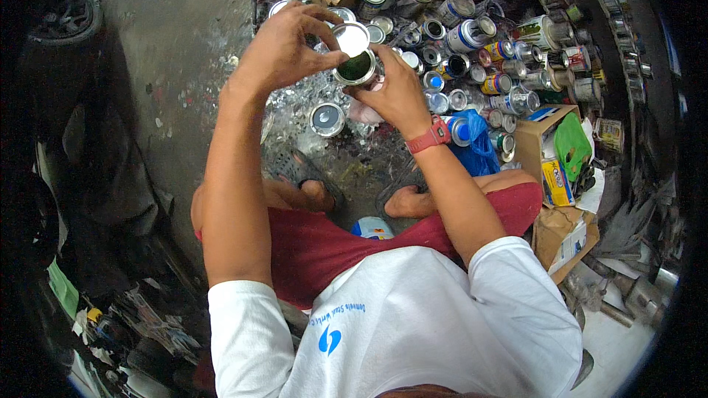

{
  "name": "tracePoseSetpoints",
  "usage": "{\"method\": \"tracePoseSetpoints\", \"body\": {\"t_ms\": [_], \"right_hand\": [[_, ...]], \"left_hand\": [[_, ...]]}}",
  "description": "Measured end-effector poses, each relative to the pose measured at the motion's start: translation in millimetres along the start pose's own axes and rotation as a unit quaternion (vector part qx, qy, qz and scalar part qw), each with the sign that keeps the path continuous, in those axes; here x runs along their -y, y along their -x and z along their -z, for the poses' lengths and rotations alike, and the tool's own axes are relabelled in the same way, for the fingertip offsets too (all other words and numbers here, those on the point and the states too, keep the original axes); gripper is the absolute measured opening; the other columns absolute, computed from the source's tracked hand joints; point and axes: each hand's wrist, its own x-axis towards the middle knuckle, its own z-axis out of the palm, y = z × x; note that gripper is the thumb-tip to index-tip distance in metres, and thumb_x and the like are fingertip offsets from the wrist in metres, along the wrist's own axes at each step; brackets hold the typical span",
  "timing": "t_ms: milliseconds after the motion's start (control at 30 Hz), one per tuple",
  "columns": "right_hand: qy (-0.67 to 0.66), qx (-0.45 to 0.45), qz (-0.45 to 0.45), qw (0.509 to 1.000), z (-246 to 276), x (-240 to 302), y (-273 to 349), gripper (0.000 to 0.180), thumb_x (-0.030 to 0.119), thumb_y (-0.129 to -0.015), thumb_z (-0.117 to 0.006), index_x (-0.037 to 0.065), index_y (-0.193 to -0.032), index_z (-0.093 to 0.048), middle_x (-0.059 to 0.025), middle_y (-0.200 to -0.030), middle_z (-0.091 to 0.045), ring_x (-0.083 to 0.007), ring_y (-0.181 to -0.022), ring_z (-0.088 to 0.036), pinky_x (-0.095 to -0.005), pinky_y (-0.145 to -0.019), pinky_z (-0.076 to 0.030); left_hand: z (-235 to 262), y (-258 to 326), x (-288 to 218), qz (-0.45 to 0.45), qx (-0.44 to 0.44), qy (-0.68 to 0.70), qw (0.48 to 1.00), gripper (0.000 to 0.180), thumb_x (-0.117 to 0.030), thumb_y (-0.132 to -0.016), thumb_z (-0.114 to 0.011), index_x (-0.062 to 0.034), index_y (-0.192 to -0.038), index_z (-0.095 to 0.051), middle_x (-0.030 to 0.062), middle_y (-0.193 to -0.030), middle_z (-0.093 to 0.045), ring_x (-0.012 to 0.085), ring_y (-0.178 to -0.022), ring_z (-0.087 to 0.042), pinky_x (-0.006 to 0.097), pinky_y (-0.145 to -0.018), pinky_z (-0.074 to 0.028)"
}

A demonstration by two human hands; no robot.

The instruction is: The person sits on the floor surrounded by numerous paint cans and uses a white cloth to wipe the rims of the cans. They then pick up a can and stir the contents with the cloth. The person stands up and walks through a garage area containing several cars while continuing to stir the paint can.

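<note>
My left hand (284, 48) pinches a round, shiny pale can lid (352, 38) between thumb and fingers. The lid is tilted over the far side of a small metal can (357, 68), whose inside looks dark green. Wrapped round that can from the right is my right hand (398, 92), a red watch (430, 135) on its wrist. On the stained floor just below my hands stands another small can (327, 119) with a dark grey round top. Whether the lid touches the can's rim, I cannot tell.
Many paint cans (472, 35) crowd the floor at the right and far side. A blue plastic bag (476, 144) and a cardboard box (537, 136) sit by my right knee. A blue-and-white container (372, 228) is between my legs. A wheel (66, 11) stands far left.
</note>
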Motion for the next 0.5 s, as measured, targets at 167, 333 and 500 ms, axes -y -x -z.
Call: {"method": "tracePoseSetpoints", "body": {"t_ms": [167,333,500], "right_hand": [[0.038,0.044,-0.003,0.998,-10.5,-20.3,19.1,0.071,0.022,-0.073,-0.096,0.008,-0.135,-0.064,-0.0187,-0.129,-0.072,-0.0431,-0.117,-0.071,-0.0497,-0.099,-0.058],[0.084,0.095,0.013,0.992,-20.9,-31.2,41.3,0.069,0.022,-0.075,-0.095,0.008,-0.136,-0.065,-0.018,-0.13,-0.072,-0.0419,-0.118,-0.071,-0.0488,-0.099,-0.058],[0.101,0.167,-0.022,0.981,-28.1,-32.7,56.3,0.071,0.021,-0.074,-0.095,0.006,-0.137,-0.067,-0.018,-0.131,-0.073,-0.0402,-0.118,-0.072,-0.0475,-0.101,-0.058]], "left_hand": [[19.3,4.1,7.7,0.026,-0.011,0.077,0.997,0.019,-0.021,-0.08,-0.094,-0.0084,-0.091,-0.085,0.0083,-0.129,-0.079,0.027,-0.122,-0.071,0.043,-0.107,-0.054],[22.9,10.7,12.5,0.042,-0.025,0.078,0.996,0.025,-0.023,-0.087,-0.091,-0.0004,-0.097,-0.084,0.0161,-0.124,-0.079,0.0259,-0.112,-0.075,0.041,-0.099,-0.059],[39.2,10.9,2.7,0.061,-0.044,0.13,0.989,0.03,-0.025,-0.081,-0.092,-0.0006,-0.097,-0.083,0.0141,-0.105,-0.082,0.0269,-0.101,-0.077,0.04,-0.095,-0.059]]}}
